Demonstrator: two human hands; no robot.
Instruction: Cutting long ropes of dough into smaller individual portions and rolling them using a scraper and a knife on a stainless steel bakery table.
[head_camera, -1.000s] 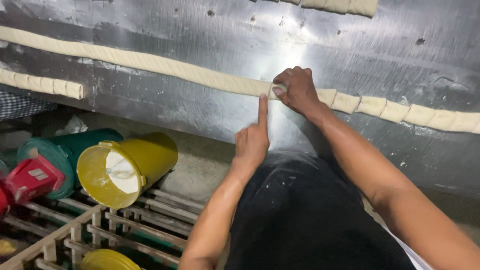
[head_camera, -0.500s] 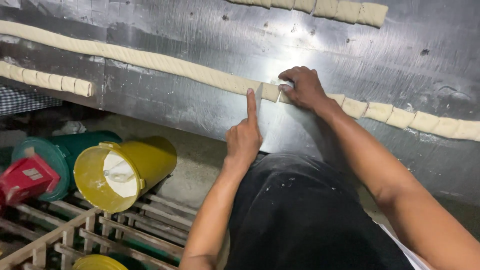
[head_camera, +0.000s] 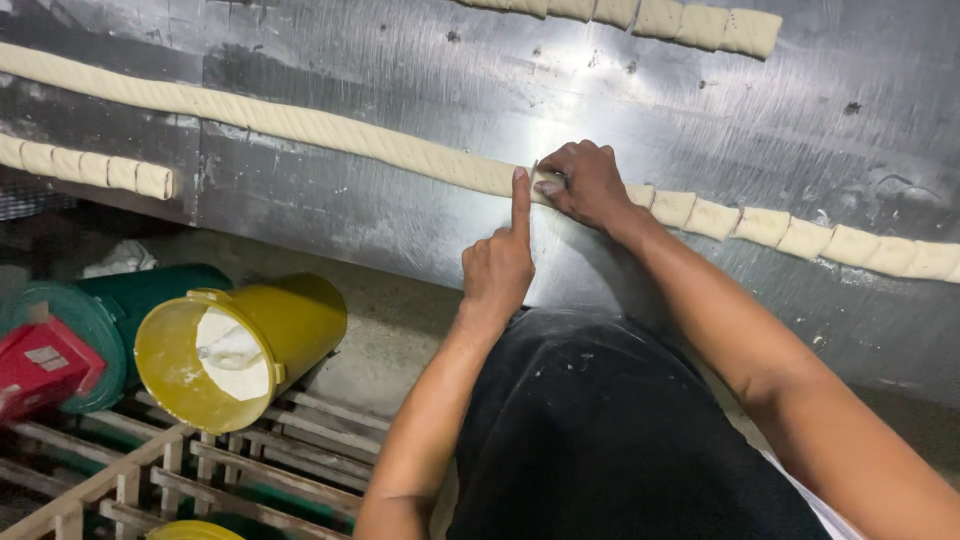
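Note:
A long pale dough rope (head_camera: 300, 125) lies across the steel table (head_camera: 400, 220). Right of my hands it is divided into short cut pieces (head_camera: 790, 235). My left hand (head_camera: 500, 265) has its index finger stretched out, the tip touching the rope just left of the cut end, with the other fingers curled. My right hand (head_camera: 590, 185) presses down on the rope at that end. It is closed around what looks like a small thin cutter, mostly hidden by the fingers.
More cut dough pieces lie at the top (head_camera: 680, 20) and at the left edge (head_camera: 90, 168). Below the table lie a yellow bucket (head_camera: 240, 345) on its side, a green bucket (head_camera: 100, 310), a red box (head_camera: 40, 365) and a wooden rack (head_camera: 200, 470).
The view has shifted down slightly, so the upper row of cut pieces shows more. Both hands stay at the rope's cut end and have edged a little to the left along it.

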